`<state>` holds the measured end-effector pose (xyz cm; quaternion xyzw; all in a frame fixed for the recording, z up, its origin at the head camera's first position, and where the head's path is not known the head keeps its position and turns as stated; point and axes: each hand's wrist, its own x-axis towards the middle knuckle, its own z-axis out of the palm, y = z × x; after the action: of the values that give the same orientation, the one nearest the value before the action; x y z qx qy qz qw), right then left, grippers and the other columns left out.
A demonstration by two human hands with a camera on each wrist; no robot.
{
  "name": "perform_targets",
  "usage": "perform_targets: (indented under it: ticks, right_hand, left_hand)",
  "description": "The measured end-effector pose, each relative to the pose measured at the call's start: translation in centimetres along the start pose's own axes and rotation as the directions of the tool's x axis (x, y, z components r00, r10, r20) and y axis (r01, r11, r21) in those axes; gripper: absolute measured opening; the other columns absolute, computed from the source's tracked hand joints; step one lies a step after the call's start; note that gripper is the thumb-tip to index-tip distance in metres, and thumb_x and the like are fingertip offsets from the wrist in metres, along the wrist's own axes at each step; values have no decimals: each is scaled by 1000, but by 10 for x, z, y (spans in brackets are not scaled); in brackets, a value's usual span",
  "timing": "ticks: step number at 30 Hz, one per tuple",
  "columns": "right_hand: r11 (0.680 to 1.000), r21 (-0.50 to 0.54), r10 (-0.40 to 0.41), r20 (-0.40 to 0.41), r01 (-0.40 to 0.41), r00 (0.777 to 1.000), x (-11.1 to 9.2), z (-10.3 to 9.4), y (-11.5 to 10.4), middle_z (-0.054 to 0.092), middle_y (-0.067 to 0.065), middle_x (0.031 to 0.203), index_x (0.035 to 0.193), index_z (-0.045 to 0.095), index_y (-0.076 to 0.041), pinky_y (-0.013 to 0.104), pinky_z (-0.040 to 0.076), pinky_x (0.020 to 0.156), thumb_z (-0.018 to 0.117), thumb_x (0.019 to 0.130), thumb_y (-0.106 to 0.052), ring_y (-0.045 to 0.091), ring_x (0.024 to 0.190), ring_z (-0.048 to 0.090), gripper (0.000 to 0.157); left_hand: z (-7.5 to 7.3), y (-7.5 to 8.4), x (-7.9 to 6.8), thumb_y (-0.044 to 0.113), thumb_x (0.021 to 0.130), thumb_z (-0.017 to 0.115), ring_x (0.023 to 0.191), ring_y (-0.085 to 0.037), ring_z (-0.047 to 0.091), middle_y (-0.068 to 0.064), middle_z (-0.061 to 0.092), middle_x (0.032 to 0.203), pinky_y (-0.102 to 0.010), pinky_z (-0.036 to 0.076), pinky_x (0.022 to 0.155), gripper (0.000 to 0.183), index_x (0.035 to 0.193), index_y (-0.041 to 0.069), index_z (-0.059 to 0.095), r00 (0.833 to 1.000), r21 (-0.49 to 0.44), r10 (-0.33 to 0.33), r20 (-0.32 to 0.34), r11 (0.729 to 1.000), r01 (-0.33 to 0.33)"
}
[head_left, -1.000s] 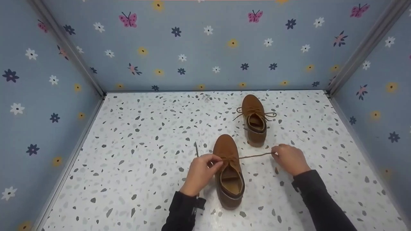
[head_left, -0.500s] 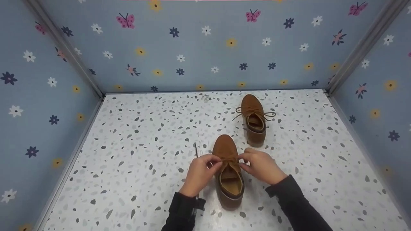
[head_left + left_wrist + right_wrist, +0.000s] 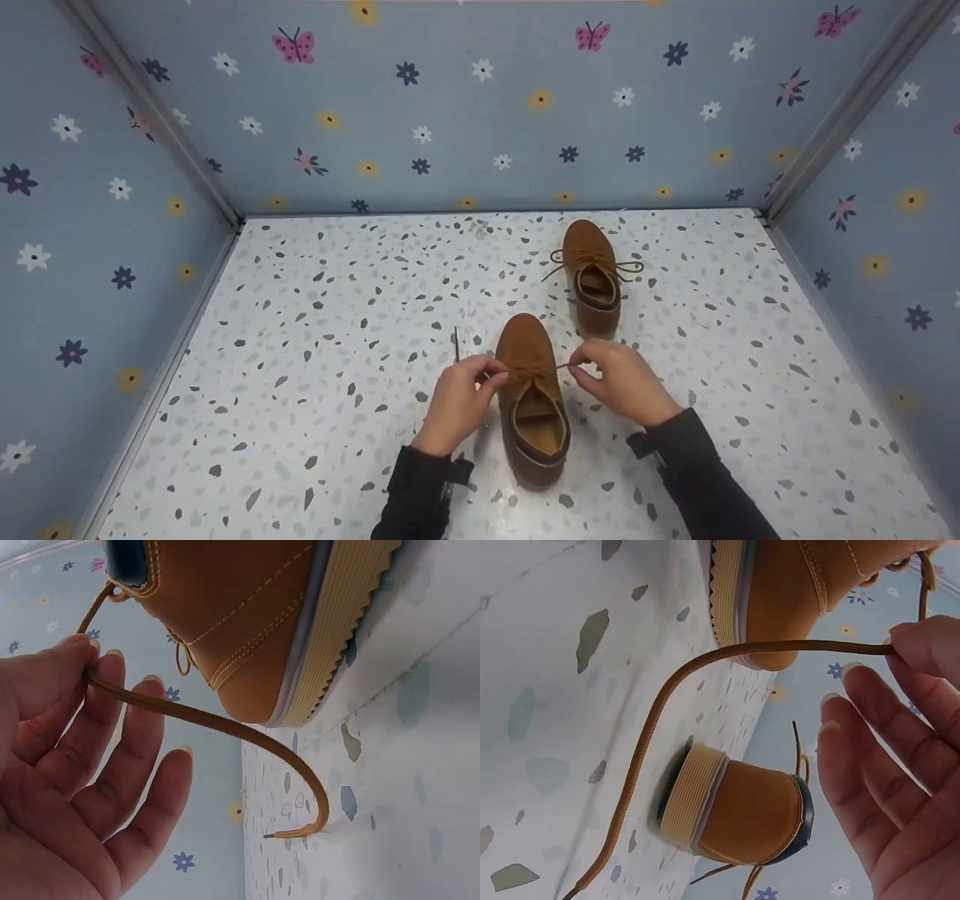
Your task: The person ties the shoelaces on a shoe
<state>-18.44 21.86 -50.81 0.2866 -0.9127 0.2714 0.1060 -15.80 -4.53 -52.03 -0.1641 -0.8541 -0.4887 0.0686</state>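
Observation:
A brown lace-up shoe point(image 3: 527, 345) stands between the two hands, its toe pointing away. On its left side my left hand point(image 3: 463, 401) pinches a brown shoelace point(image 3: 217, 720) between thumb and index finger, with the other fingers loosely bent. That lace's tipped end reaches down to the floor in the left wrist view. To the right of the shoe, my right hand point(image 3: 622, 382) pinches the other lace end point(image 3: 780, 646) between thumb and forefinger. Its free length curves down toward the floor. The laces cross over the shoe's tongue; how they are knotted is too small to tell.
A second brown shoe point(image 3: 589, 244) stands farther back on the right, its laces tied in a bow with loops out to both sides. The speckled white floor point(image 3: 337, 360) is enclosed by blue flower-print panels point(image 3: 450, 105) at the back and both sides.
My right hand came in from the far right, where it held the lace taut, to the shoe's side, then shifted slightly outward with the lace. My left hand moved slightly left from the knot area.

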Motion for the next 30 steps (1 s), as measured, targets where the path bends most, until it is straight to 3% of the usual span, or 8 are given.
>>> perform_targets:
  ticks: [5, 12, 18, 23, 30]
  right_hand:
    - [999, 31, -9, 10, 9, 1000, -4, -4, 4, 69, -5, 83, 87, 69, -14, 34, 55, 73, 73, 86, -7, 14, 79, 67, 8]
    - [995, 82, 43, 65, -48, 997, -20, -2, 10, 70, -7, 82, 86, 67, -16, 36, 56, 73, 73, 85, -7, 17, 79, 68, 11]
    - [989, 113, 87, 94, -97, 992, -25, 2, 8, 67, -11, 79, 86, 67, -17, 32, 55, 68, 72, 86, -5, 6, 74, 64, 14]
    - [984, 118, 121, 116, -134, 986, -21, 1, 3, 65, -12, 80, 90, 70, -16, 30, 54, 68, 75, 88, -10, 0, 68, 60, 7]
    - [994, 86, 69, 45, -73, 997, -20, -1, 2, 67, -10, 84, 88, 73, -16, 29, 53, 67, 75, 89, -14, 4, 72, 61, 3]
  left_hand:
    - [-5, -7, -2, 11, 96, 65, 80, -12, 65, 3, 68, 86, -30, 52, 70, 4, 94, 8, 68, 1000, 1, 2, 16, 1000, -2]
    - [-12, -17, -11, 9, 96, 63, 76, -13, 66, 1, 67, 82, -30, 53, 69, 6, 90, 11, 65, 997, -27, -29, 68, 999, 31]
    - [-13, -20, -13, 9, 97, 64, 73, -9, 63, 2, 66, 79, -29, 53, 68, 4, 94, 10, 66, 991, -43, -49, 125, 998, 55]
    - [-13, -16, -7, 20, 96, 68, 71, -8, 61, 6, 66, 80, -27, 51, 64, 15, 106, 9, 71, 986, -28, -18, 166, 999, 23]
    - [-15, -14, 0, 17, 94, 69, 68, -6, 60, 4, 70, 80, -26, 51, 64, 11, 94, 9, 77, 989, 20, 64, 131, 998, -67]
